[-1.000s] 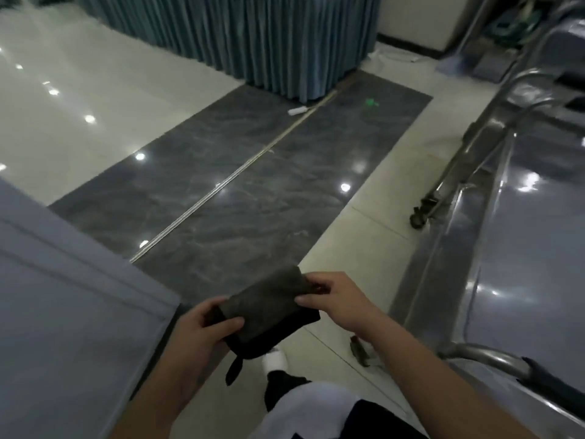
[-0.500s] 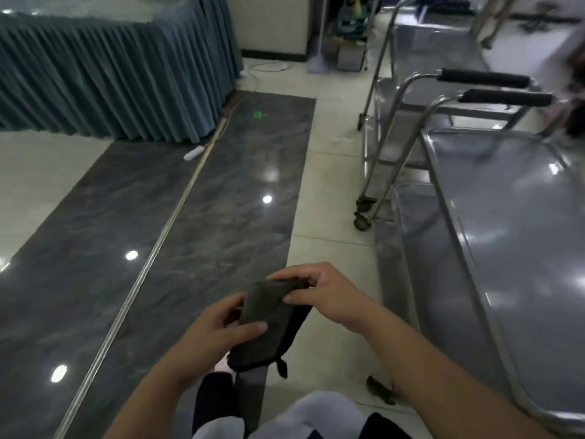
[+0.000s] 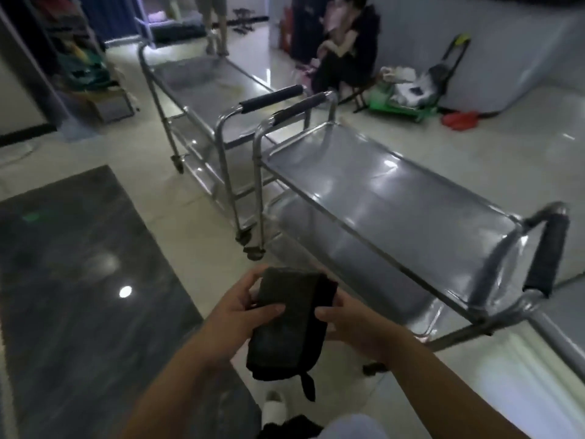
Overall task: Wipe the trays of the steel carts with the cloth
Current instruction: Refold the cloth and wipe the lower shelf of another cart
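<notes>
A dark marble-patterned floor panel (image 3: 72,280) fills the left side, with a round ceiling light reflected in it. Low in the centre, the person's left hand (image 3: 235,315) grips the left edge of a folded dark grey cloth (image 3: 286,324), thumb lying across its top face. The right hand (image 3: 357,327) holds the cloth's right edge, thumb on top and fingers underneath. The cloth is held in the air above pale floor tiles, just short of the carts. Right of the hands stands a steel cart (image 3: 395,213) with a shiny top tray, a lower tray and black foam handles at both ends. Behind it, end to end, is a second steel cart (image 3: 202,87). Further back on the right, a seated person (image 3: 348,49) is next to a green bag (image 3: 399,99).
</notes>
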